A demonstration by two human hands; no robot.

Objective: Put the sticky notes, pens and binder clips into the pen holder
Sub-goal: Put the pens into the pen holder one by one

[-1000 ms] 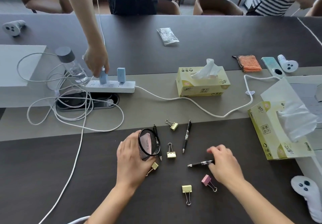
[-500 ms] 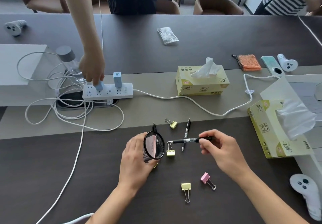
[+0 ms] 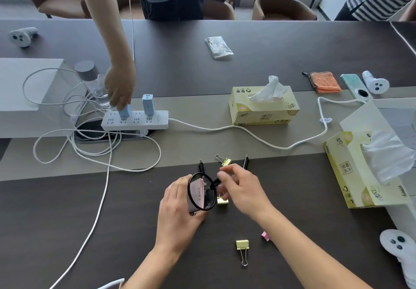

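My left hand [image 3: 177,207] grips the black mesh pen holder [image 3: 191,206], tipped on its side with its mouth facing right. Pink sticky notes [image 3: 199,193] lie inside it. My right hand [image 3: 243,192] pinches the end of a black pen [image 3: 215,182], whose front part is inside the holder. Two more black pens lie on the table, one [image 3: 201,166] behind the holder and one [image 3: 246,161] behind my right hand. Yellow binder clips lie at the far edge [image 3: 225,161], under my right hand [image 3: 222,201] and near me [image 3: 242,244]. A pink clip [image 3: 265,236] peeks out beside my right forearm.
Another person's hand [image 3: 119,86] holds a plug on the white power strip [image 3: 135,121], with loose white cables [image 3: 96,153] around it. A tissue box [image 3: 263,108] stands behind the pens, a second one [image 3: 358,174] at right. A white controller [image 3: 403,248] lies near right.
My right hand lifted the pen off the table, carried it left and slid its tip into the holder. My left hand tilted the holder toward it.
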